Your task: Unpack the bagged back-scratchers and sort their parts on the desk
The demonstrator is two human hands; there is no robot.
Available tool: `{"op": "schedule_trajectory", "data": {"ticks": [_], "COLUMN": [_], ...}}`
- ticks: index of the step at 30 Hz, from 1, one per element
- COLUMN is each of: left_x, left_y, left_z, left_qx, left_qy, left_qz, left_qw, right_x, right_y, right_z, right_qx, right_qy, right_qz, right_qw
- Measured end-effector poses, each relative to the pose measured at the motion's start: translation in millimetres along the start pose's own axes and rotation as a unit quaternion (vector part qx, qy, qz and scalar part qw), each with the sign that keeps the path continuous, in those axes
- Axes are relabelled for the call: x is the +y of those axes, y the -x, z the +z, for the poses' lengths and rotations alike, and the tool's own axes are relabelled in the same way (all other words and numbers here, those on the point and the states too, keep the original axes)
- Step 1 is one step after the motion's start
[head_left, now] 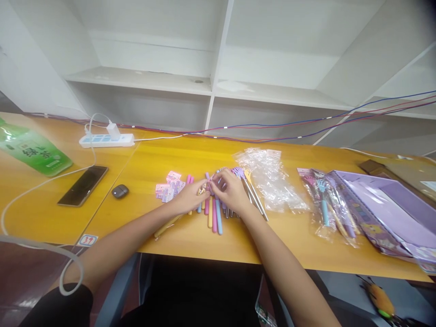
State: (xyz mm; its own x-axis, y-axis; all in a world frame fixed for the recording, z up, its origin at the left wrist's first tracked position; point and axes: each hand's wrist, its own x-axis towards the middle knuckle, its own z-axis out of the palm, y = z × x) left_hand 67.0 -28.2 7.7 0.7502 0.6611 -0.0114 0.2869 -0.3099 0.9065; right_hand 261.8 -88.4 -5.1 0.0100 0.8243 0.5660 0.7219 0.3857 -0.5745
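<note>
My left hand (191,196) is closed, thumb and fingers pinched around the upper part of a yellow back scratcher; its yellow handle (166,227) slants out below my wrist. Fingertip to fingertip with it, my right hand (230,188) pinches something small and pinkish, too blurred to name. Beneath both hands lie several back scratchers with pink, yellow and blue handles (219,218). Purple (238,172) and yellow (248,176) hand-shaped heads on metal rods show beyond my right hand. Small printed cards (172,187) are piled left of my left hand.
Clear plastic bags (269,175) lie behind and right of my hands. Farther right are bagged back scratchers (325,202) and a purple box (384,204). At left are a mouse (120,191), phone (83,186), power strip (107,140) and green bottle (34,150).
</note>
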Motion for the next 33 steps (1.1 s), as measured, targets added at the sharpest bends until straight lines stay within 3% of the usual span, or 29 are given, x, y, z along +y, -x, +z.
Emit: {"op": "schedule_trajectory", "data": {"ticks": [3, 13, 18, 22, 25, 29, 33], "left_x": [2.1, -9.0, -3.4, -3.2, -3.0, 0.2, 3.2], "left_y": [1.1, -0.7, 2.1, 1.9, 0.8, 0.3, 0.9], "left_z": [2.4, 6.2, 2.7, 2.6, 2.8, 0.9, -0.4], "left_qx": [0.025, 0.001, -0.003, -0.016, -0.019, -0.006, 0.009], "left_qy": [0.002, -0.062, -0.011, 0.057, 0.104, 0.139, 0.132], "left_qz": [0.036, 0.08, 0.041, -0.005, -0.03, -0.04, -0.03], "left_qw": [0.999, 0.995, 0.999, 0.998, 0.994, 0.989, 0.991], "right_x": [-0.8, -4.0, 3.1, 12.4, 14.4, 9.8, 4.8], "right_y": [0.4, 0.3, -1.2, -1.4, -1.5, -3.0, -4.0], "right_z": [-0.4, 2.0, -3.2, -9.2, -13.5, -20.2, -24.6], "right_qx": [-0.004, -0.022, 0.04, 0.075, 0.075, 0.051, 0.01], "right_qy": [0.002, 0.005, 0.032, -0.006, -0.019, 0.012, -0.008], "right_qz": [0.018, 0.043, 0.097, 0.132, 0.108, 0.015, 0.032], "right_qw": [1.0, 0.999, 0.994, 0.988, 0.991, 0.998, 0.999]}}
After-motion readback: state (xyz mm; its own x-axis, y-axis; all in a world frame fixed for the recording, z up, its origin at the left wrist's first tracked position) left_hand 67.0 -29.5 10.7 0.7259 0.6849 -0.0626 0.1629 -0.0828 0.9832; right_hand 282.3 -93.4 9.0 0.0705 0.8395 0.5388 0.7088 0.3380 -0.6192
